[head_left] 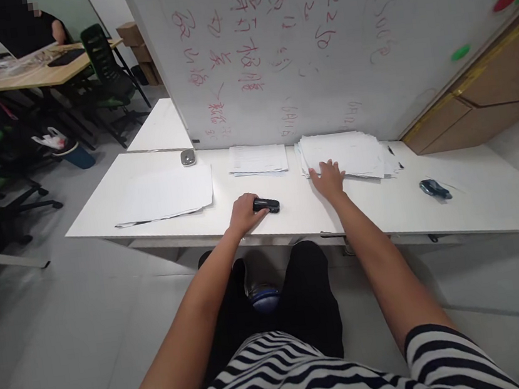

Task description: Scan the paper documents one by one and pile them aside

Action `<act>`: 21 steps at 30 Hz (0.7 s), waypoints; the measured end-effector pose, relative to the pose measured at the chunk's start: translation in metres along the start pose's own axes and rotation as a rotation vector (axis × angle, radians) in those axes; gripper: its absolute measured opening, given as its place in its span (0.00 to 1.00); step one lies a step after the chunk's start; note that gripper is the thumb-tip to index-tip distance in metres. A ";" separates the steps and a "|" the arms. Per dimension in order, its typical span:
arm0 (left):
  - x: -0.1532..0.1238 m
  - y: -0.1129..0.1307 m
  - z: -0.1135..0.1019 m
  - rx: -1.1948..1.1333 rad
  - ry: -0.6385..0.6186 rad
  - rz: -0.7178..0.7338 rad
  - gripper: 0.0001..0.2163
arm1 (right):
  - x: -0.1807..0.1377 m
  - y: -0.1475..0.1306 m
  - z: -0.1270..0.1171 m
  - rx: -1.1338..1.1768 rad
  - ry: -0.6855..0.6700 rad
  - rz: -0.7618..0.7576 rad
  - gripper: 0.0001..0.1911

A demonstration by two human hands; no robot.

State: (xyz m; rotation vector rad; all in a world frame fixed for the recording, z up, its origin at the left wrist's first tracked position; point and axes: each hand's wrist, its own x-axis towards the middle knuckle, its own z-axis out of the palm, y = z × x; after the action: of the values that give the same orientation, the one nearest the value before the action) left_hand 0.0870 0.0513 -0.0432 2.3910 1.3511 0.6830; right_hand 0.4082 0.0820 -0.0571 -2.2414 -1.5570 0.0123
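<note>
My left hand is wrapped round a black stapler near the front edge of the white desk. The stapler's head points right, and its rear end is hidden in my palm. My right hand rests with fingers apart on the front left edge of a thick, uneven stack of white paper. Between the two piles, a smaller stack of sheets lies by the whiteboard. On the left side of the desk is a wide pile of paper with slightly fanned edges.
The whiteboard with red writing rises behind the desk. A small grey box-like object sits at the back left, and a dark blue-green object lies on the right. Cardboard boxes stand at the right. Other people sit at a wooden table.
</note>
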 end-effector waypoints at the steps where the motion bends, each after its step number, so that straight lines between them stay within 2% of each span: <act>1: 0.000 0.000 0.000 0.000 -0.002 -0.003 0.18 | 0.000 -0.002 -0.001 0.011 0.006 0.012 0.26; 4: 0.000 0.001 -0.001 0.008 -0.006 -0.020 0.18 | 0.002 -0.007 -0.007 0.032 -0.003 0.023 0.21; 8: -0.001 0.002 -0.002 0.013 -0.002 -0.019 0.18 | 0.004 -0.006 -0.007 0.039 0.007 0.029 0.20; 16: 0.000 0.001 -0.001 0.010 0.003 -0.002 0.18 | -0.010 0.000 0.020 0.231 0.229 0.049 0.22; 21: -0.001 0.003 -0.003 0.005 0.002 -0.005 0.17 | -0.011 0.003 0.024 0.243 0.319 0.013 0.18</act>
State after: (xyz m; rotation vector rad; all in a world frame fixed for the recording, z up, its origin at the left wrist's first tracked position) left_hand 0.0867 0.0490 -0.0400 2.3908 1.3613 0.6818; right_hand 0.4015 0.0786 -0.0827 -1.9538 -1.2963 -0.1389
